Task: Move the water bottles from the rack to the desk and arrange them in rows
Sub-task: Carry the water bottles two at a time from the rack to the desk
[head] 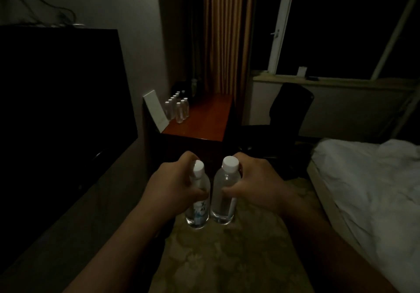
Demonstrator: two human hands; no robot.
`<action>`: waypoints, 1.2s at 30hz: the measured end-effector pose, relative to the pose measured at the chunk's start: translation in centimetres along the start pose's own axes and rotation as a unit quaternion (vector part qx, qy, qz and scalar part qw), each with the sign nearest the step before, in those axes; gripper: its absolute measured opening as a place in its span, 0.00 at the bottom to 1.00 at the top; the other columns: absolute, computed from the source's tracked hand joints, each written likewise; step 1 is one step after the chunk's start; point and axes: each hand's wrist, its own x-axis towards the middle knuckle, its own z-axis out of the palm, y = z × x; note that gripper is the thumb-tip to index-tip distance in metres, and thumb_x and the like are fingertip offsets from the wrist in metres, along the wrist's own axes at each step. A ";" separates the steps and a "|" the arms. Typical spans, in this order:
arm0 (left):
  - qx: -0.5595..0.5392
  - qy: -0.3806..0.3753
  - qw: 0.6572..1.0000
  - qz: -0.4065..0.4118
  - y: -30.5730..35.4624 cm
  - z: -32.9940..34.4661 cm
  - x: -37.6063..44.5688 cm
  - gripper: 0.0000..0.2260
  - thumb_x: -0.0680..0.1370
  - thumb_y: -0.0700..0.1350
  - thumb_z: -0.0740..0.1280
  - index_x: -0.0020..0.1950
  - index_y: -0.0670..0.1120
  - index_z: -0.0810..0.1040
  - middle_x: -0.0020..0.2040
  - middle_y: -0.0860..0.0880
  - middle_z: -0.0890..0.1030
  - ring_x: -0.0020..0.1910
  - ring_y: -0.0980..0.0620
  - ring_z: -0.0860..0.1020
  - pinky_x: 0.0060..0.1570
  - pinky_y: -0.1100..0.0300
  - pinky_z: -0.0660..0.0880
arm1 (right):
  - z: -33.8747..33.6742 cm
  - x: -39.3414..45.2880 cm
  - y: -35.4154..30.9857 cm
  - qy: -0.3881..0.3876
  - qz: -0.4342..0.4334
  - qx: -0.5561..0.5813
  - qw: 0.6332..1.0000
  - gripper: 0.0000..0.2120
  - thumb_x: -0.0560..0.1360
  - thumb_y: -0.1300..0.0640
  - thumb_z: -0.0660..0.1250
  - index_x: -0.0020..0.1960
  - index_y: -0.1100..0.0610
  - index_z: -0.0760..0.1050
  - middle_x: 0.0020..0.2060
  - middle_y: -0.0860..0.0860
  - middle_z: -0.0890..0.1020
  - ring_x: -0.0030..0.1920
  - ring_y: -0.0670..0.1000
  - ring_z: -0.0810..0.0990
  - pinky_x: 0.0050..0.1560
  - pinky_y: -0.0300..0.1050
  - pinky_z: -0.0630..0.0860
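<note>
My left hand (172, 186) grips a clear water bottle (197, 211) with a white cap and a printed label. A second clear bottle (223, 199) with a white cap is held in my right hand (256, 186). Both bottles are upright, side by side, in mid-air above the carpet. Ahead stands the reddish wooden desk (204, 120). Several bottles (178, 107) stand on its far left part in two rows that run away from me. The rack is not in view.
A white card (156, 110) leans at the desk's left edge beside the rows. A large dark TV (59, 101) fills the left. A black chair (288, 110) stands right of the desk, and a white bed (372, 183) lies at the right. Patterned carpet (227, 258) runs toward the desk.
</note>
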 end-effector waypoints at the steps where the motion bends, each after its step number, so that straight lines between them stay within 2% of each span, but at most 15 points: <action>1: 0.001 -0.007 1.000 0.003 -0.1 0.4 2.4 0.24 0.65 0.48 0.79 0.53 0.57 0.71 0.45 0.56 0.80 0.42 0.59 0.80 0.41 0.53 0.81 | -0.7 2.0 0.9 0.004 0.002 0.004 1.000 0.22 0.63 0.48 0.78 0.53 0.45 0.73 0.46 0.43 0.80 0.46 0.43 0.80 0.46 0.45 0.80; 7: -0.017 -0.047 0.999 0.005 -0.6 3.2 16.1 0.24 0.66 0.46 0.79 0.56 0.56 0.71 0.50 0.55 0.79 0.46 0.58 0.79 0.44 0.55 0.81 | -4.2 12.9 7.3 0.025 0.019 0.017 0.999 0.25 0.64 0.51 0.78 0.57 0.46 0.72 0.49 0.44 0.80 0.49 0.44 0.80 0.48 0.45 0.80; 13: -0.020 -0.050 0.999 -0.007 -1.1 8.4 30.1 0.25 0.67 0.44 0.79 0.58 0.55 0.71 0.52 0.55 0.78 0.50 0.55 0.80 0.47 0.53 0.82 | -7.6 25.3 15.9 0.019 0.022 0.031 0.999 0.23 0.63 0.53 0.79 0.53 0.45 0.72 0.46 0.43 0.80 0.46 0.42 0.80 0.43 0.39 0.79; 17: -0.011 -0.027 0.999 -0.031 -1.2 12.3 40.4 0.24 0.66 0.46 0.79 0.56 0.56 0.71 0.51 0.54 0.79 0.49 0.55 0.80 0.45 0.54 0.82 | -11.0 35.4 22.0 -0.004 0.001 0.030 1.000 0.20 0.62 0.51 0.79 0.49 0.44 0.73 0.44 0.43 0.80 0.44 0.41 0.80 0.42 0.40 0.79; 25: 0.030 0.034 0.993 -0.109 -1.6 18.0 59.0 0.25 0.65 0.50 0.80 0.56 0.56 0.71 0.51 0.54 0.80 0.48 0.56 0.79 0.45 0.58 0.81 | -16.2 55.1 31.9 -0.078 -0.028 0.018 0.996 0.22 0.62 0.50 0.78 0.51 0.45 0.72 0.46 0.44 0.80 0.46 0.44 0.80 0.47 0.45 0.81; 31: 0.060 0.068 0.981 -0.169 -5.7 20.5 70.8 0.24 0.65 0.53 0.79 0.54 0.58 0.70 0.48 0.55 0.80 0.44 0.55 0.80 0.42 0.56 0.82 | -15.0 68.5 37.4 -0.127 -0.046 0.023 0.991 0.26 0.63 0.51 0.79 0.57 0.47 0.71 0.52 0.46 0.79 0.52 0.48 0.79 0.53 0.47 0.80; 36: 0.088 0.110 0.968 -0.208 -11.2 23.3 80.1 0.23 0.65 0.53 0.77 0.54 0.57 0.70 0.45 0.55 0.79 0.42 0.55 0.79 0.40 0.54 0.81 | -12.8 79.5 41.6 -0.147 -0.072 0.016 0.986 0.24 0.62 0.50 0.78 0.54 0.46 0.72 0.48 0.44 0.79 0.48 0.46 0.80 0.48 0.45 0.82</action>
